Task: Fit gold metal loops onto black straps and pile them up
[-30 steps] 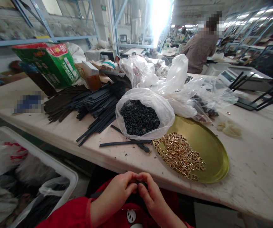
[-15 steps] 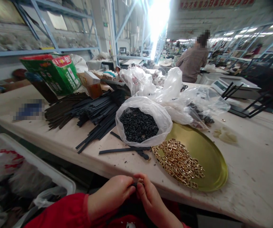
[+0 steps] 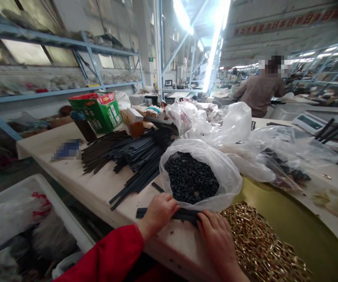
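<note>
A black strip lies across the table edge in front of a white plastic bag filled with small black loops. My left hand has its fingers closed on the strip. Nearer the strip's right end, my right hand is closed on it, with the fingertips bent over the black material. Just right of that hand, many gold metal buckles lie on a gold tray. Long black strips are piled to the left of the bag.
Behind stand a green and red carton and clear plastic bags. A white bin with bags is at lower left. A scale sits at the right. Beyond the table is a person in brown.
Both hands have moved up and forward from near my lap to the table edge. They were together around a small dark piece and are now apart on the strip. The camera view has shifted.
</note>
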`<move>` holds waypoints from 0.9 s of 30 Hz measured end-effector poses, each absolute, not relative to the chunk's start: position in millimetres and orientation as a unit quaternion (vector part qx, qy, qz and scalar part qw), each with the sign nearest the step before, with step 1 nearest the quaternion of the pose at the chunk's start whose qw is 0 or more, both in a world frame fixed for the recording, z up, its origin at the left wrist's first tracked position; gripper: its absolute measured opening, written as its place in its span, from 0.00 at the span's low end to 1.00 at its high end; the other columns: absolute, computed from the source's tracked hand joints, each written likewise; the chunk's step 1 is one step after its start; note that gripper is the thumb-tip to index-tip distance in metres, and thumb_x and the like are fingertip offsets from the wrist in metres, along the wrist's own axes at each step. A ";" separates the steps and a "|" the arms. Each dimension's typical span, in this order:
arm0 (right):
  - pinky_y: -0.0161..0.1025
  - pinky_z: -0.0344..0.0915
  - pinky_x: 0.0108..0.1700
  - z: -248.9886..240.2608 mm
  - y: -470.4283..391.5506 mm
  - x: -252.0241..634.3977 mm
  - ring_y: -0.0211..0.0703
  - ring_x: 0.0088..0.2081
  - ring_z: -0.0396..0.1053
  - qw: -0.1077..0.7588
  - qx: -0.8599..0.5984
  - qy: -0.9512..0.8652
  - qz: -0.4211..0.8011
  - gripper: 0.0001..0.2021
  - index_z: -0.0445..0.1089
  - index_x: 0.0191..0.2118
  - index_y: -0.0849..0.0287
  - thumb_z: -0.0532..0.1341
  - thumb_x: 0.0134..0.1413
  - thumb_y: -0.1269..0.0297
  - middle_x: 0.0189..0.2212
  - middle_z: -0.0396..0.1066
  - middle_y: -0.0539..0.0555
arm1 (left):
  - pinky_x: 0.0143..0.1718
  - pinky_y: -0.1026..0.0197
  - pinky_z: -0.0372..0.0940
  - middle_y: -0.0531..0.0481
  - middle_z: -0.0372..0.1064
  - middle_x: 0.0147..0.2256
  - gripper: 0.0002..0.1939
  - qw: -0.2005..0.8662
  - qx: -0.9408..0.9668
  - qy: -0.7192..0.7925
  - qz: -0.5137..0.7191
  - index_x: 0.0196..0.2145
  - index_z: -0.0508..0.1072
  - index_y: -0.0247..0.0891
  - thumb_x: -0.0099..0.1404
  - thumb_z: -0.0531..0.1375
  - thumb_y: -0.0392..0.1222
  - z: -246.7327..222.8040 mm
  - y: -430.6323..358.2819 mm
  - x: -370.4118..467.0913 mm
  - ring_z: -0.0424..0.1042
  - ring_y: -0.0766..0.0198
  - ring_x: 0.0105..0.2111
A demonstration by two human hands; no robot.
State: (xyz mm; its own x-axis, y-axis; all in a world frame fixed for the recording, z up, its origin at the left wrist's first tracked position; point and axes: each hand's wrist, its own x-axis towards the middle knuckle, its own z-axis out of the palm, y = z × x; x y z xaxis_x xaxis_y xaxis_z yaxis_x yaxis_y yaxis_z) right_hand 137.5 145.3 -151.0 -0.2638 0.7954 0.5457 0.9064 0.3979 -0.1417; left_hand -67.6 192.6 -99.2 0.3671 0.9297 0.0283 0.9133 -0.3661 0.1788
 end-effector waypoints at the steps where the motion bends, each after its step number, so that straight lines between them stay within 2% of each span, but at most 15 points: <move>1: 0.49 0.55 0.48 -153.2 144.3 137.3 0.52 0.42 0.65 0.286 -0.536 -0.787 -0.105 0.12 0.69 0.41 0.60 0.50 0.59 0.66 0.39 0.72 0.58 | 0.44 0.56 0.60 0.45 0.69 0.36 0.11 0.059 0.808 0.582 0.063 0.35 0.72 0.37 0.67 0.50 0.40 -95.9 202.4 -78.3 0.67 0.58 0.41; 4: 0.49 0.54 0.49 -155.1 143.5 136.8 0.51 0.43 0.65 0.297 -0.528 -0.790 -0.095 0.11 0.68 0.42 0.59 0.51 0.59 0.64 0.40 0.72 0.57 | 0.44 0.51 0.61 0.37 0.67 0.38 0.12 0.047 0.747 0.661 0.061 0.37 0.70 0.29 0.67 0.48 0.35 -88.4 233.9 -109.0 0.67 0.55 0.42; 6: 0.50 0.54 0.50 -152.8 143.8 137.0 0.52 0.43 0.65 0.295 -0.523 -0.795 -0.084 0.10 0.68 0.42 0.59 0.53 0.57 0.65 0.40 0.72 0.57 | 0.43 0.51 0.63 0.39 0.67 0.42 0.11 0.061 0.711 0.698 0.058 0.41 0.69 0.29 0.66 0.52 0.38 -88.1 249.4 -119.5 0.68 0.56 0.42; 9: 0.51 0.53 0.50 -143.6 140.9 138.9 0.52 0.44 0.65 0.303 -0.515 -0.798 -0.074 0.10 0.67 0.43 0.58 0.54 0.56 0.67 0.40 0.72 0.57 | 0.42 0.51 0.65 0.44 0.64 0.46 0.16 0.103 0.671 0.731 0.073 0.47 0.65 0.33 0.64 0.56 0.43 -90.0 257.8 -120.3 0.68 0.58 0.42; 12: 0.50 0.53 0.52 -128.6 130.3 139.0 0.50 0.45 0.66 0.331 -0.493 -0.803 -0.062 0.11 0.66 0.44 0.55 0.54 0.55 0.70 0.41 0.72 0.55 | 0.42 0.52 0.65 0.43 0.65 0.45 0.15 0.171 0.639 0.743 0.103 0.46 0.66 0.32 0.64 0.56 0.43 -83.7 250.7 -121.0 0.68 0.59 0.42; 15: 0.48 0.58 0.47 -115.1 114.3 128.4 0.48 0.41 0.68 0.360 -0.468 -0.807 -0.014 0.10 0.66 0.42 0.55 0.53 0.55 0.71 0.39 0.73 0.54 | 0.33 0.58 0.65 0.45 0.69 0.32 0.09 0.283 0.607 0.733 0.122 0.35 0.69 0.30 0.60 0.57 0.40 -68.1 230.2 -129.2 0.71 0.59 0.33; 18: 0.42 0.64 0.37 -108.5 97.9 105.3 0.45 0.35 0.70 0.364 -0.459 -0.806 0.082 0.10 0.64 0.43 0.57 0.53 0.55 0.70 0.36 0.73 0.55 | 0.24 0.64 0.63 0.53 0.65 0.21 0.07 0.416 0.568 0.696 0.140 0.29 0.67 0.33 0.58 0.54 0.41 -53.6 194.6 -131.8 0.69 0.65 0.23; 20: 0.40 0.66 0.32 -105.9 88.5 89.4 0.45 0.32 0.70 0.353 -0.444 -0.814 0.125 0.16 0.60 0.49 0.60 0.55 0.53 0.68 0.35 0.74 0.56 | 0.24 0.66 0.63 0.55 0.64 0.22 0.09 0.487 0.544 0.664 0.159 0.30 0.66 0.35 0.57 0.53 0.44 -50.3 164.8 -124.4 0.67 0.68 0.21; 22: 0.40 0.66 0.30 -102.9 81.1 79.4 0.46 0.31 0.70 0.343 -0.412 -0.837 0.110 0.21 0.58 0.52 0.62 0.56 0.51 0.69 0.34 0.74 0.57 | 0.26 0.67 0.63 0.56 0.65 0.23 0.09 0.568 0.502 0.625 0.186 0.30 0.65 0.35 0.55 0.55 0.45 -52.9 135.3 -110.7 0.67 0.71 0.22; 24: 0.40 0.64 0.29 -99.6 75.5 76.9 0.46 0.29 0.70 0.343 -0.378 -0.858 0.060 0.17 0.62 0.48 0.60 0.55 0.50 0.72 0.32 0.74 0.56 | 0.25 0.69 0.61 0.56 0.65 0.23 0.09 0.691 0.387 0.556 0.251 0.30 0.64 0.35 0.52 0.58 0.41 -58.6 110.8 -95.0 0.66 0.72 0.21; 27: 0.39 0.61 0.28 -97.9 67.4 80.3 0.44 0.27 0.69 0.357 -0.340 -0.870 -0.001 0.12 0.66 0.40 0.57 0.51 0.51 0.74 0.28 0.73 0.54 | 0.28 0.68 0.63 0.51 0.70 0.28 0.10 0.763 0.279 0.486 0.322 0.32 0.65 0.34 0.51 0.60 0.35 -64.5 92.3 -76.8 0.70 0.69 0.27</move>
